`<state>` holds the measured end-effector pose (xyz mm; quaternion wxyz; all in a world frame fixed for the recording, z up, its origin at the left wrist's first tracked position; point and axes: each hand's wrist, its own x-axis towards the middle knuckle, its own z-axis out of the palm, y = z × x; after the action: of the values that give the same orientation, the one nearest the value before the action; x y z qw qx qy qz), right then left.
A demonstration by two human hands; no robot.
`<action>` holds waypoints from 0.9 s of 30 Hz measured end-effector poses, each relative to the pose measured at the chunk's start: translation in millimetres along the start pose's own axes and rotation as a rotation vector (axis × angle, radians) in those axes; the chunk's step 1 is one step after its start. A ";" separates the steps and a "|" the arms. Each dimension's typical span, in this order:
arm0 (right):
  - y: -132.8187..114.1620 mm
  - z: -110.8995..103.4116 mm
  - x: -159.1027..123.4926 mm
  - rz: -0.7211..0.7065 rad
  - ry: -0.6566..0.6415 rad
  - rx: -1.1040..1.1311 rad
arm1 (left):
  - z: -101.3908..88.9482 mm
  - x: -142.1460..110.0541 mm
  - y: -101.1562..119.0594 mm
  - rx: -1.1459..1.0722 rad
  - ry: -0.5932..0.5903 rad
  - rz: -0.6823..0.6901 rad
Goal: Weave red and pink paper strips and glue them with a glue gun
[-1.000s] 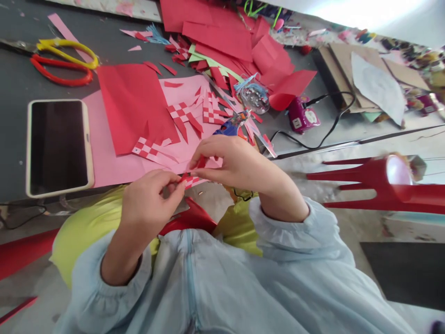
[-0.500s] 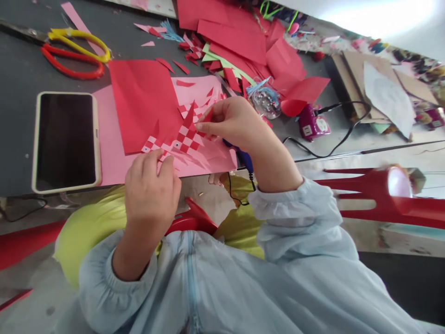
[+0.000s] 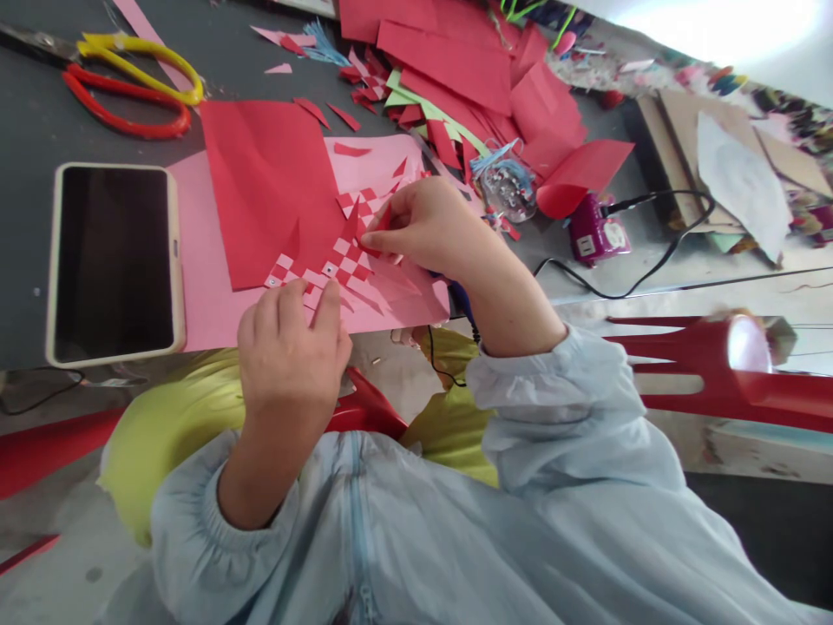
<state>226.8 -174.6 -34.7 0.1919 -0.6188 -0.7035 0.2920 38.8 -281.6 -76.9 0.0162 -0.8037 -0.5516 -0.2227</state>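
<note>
On the pink paper sheet (image 3: 205, 299) lies a red-and-white checkered woven paper fish (image 3: 344, 259) with a small dot for an eye and a pointed red fin. My right hand (image 3: 426, 221) pinches its far right end between thumb and forefinger; a sliver of red paper shows by the fingers. My left hand (image 3: 286, 343) is palm down at the sheet's near edge, fingers spread, fingertips by the woven paper. Left of that fish, a second woven fish (image 3: 281, 269) overlaps the red paper sheet (image 3: 273, 191); my left fingers partly cover it. More checkered paper (image 3: 368, 201) lies behind.
A phone (image 3: 115, 260) and scissors (image 3: 134, 87) are at the left. Red paper pieces (image 3: 449, 65) are heaped at the back. A clear dish (image 3: 511, 191), a purple box (image 3: 595, 230) with a black cable and stacked cardboard (image 3: 703, 130) stand right.
Both hands were together at the table's edge over a checkered piece. That fish now lies on the pink sheet, my right hand at its end, my left hand flattened. Little shifts in the last half second.
</note>
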 end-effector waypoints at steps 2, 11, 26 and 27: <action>-2.0 -0.6 -0.2 0.008 -0.007 -0.005 | -0.4 0.8 1.5 0.013 -0.014 -0.019; -14.2 -5.3 -1.0 0.092 -0.059 -0.090 | -1.4 1.9 2.8 0.032 -0.079 -0.022; -9.7 2.5 1.8 0.074 -0.037 -0.093 | 0.5 4.8 9.6 0.026 -0.136 -0.059; -8.8 3.0 1.9 0.061 -0.028 -0.091 | 0.5 4.9 9.9 0.028 -0.139 -0.060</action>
<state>217.8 -173.7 -31.4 0.1448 -0.6439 -0.6995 0.2740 49.2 -281.1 -73.3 -0.0178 -0.8000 -0.5782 -0.1590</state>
